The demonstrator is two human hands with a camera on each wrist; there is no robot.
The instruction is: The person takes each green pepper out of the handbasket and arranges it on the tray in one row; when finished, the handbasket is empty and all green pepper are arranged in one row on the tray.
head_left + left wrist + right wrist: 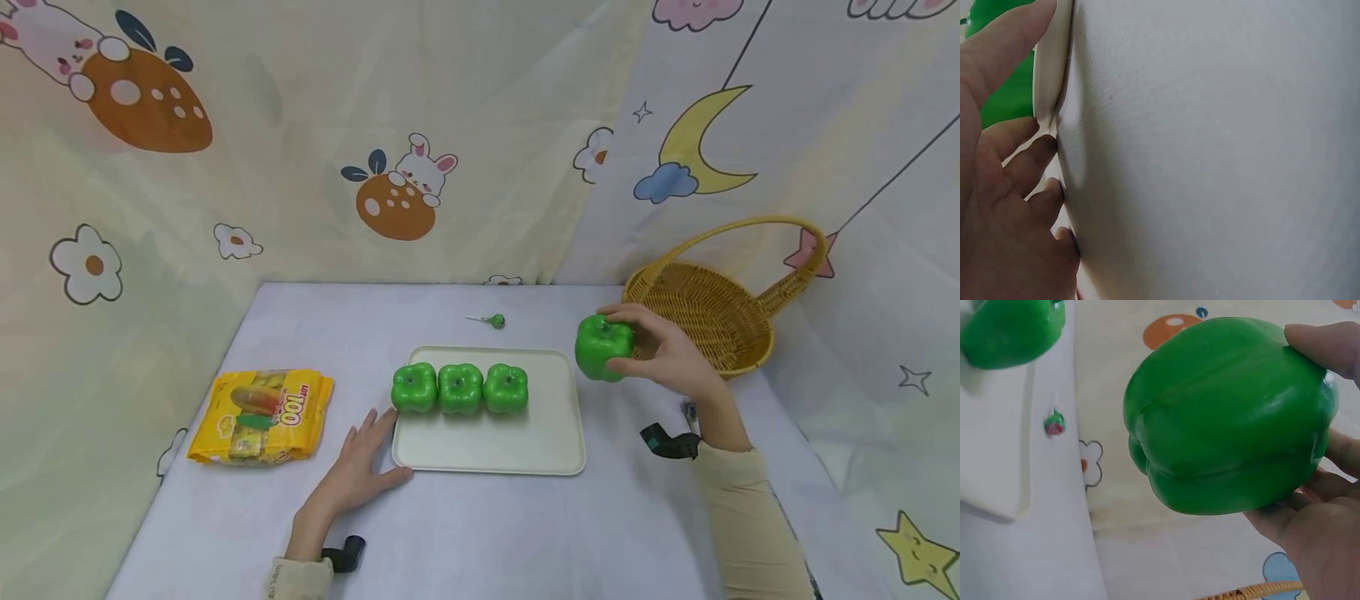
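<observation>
A green bell pepper [602,348] is held up by my right hand [663,354], between the tray and the basket. The right wrist view shows thumb and fingers gripping one end of this pepper [1229,419]. Three more green bell peppers stand in a row on the white tray [487,446]: a left one [414,387], a middle one [460,389] and a right one [506,389]. My left hand [363,467] lies at the tray's left edge with spread fingers. In the left wrist view its fingertips touch the tray's rim [1054,69].
A wicker basket [712,312] with a tall handle stands at the back right. Behind the tray lies a small green lollipop [495,321]. A yellow snack packet [262,417] is on the left of the table. A printed cloth hangs along the table's back edge.
</observation>
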